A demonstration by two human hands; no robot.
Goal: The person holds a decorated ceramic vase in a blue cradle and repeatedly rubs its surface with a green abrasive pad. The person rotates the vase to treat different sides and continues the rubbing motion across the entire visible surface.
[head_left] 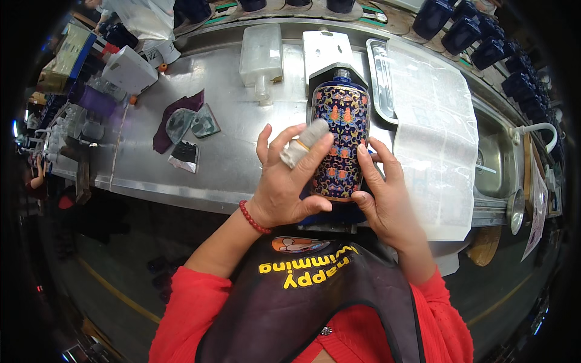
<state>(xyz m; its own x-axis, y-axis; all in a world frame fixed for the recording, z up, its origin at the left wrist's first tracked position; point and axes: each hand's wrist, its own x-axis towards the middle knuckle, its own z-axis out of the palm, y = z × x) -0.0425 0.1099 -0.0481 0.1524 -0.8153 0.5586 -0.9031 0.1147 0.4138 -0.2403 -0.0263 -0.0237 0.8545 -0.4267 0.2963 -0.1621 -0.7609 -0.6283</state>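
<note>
A dark blue bottle (340, 142), covered in a colourful floral pattern with gold edging, lies with its neck pointing away from me. Beneath it shows a black holder (351, 73). My left hand (279, 187) is over the bottle's left side with its fingers apart. One of its fingers wears a greyish-white cloth wrap (305, 144) bound with a yellow band, blurred over the patterned face. At the bottle's right edge, my right hand (392, 202) grips with forefinger and thumb on the lower part. Its remaining fingers are partly hidden along the side.
Left on the metal worktop (233, 139) lie a dark red cloth (166, 136) and greenish-grey pads (206, 121). A translucent container (261, 55) stands farther back. Right are a metal tray (379, 78), a plastic-covered sheet (433, 133) and a sink (489, 160). Blue bottles (463, 33) line the far edge.
</note>
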